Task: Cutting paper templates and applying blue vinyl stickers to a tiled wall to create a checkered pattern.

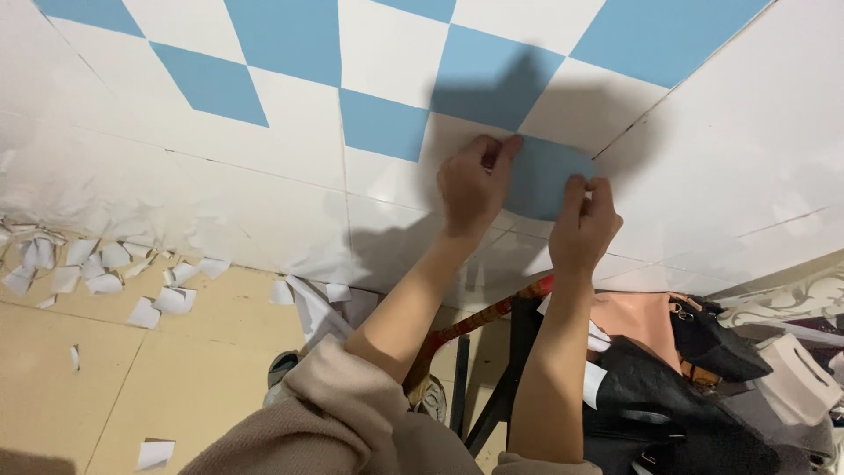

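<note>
The left hand presses a blue sticker against the white wall tile; its grip is nearly closed, thumb and forefinger pinching the sticker's upper left edge at about 11 o'clock. The right hand holds the same sticker at its lower right edge, at about 4 o'clock, fingers curled in and fingertips pinched on the rim. The sticker lies flat on the wall between the two hands, at 1 o'clock from frame centre, just below a row of blue diamonds. Both hands cast a dark shadow at 12 o'clock. Torn white paper scraps litter the tan floor at 9 o'clock. A black bag sits at 5 o'clock, beside a pink item
</note>
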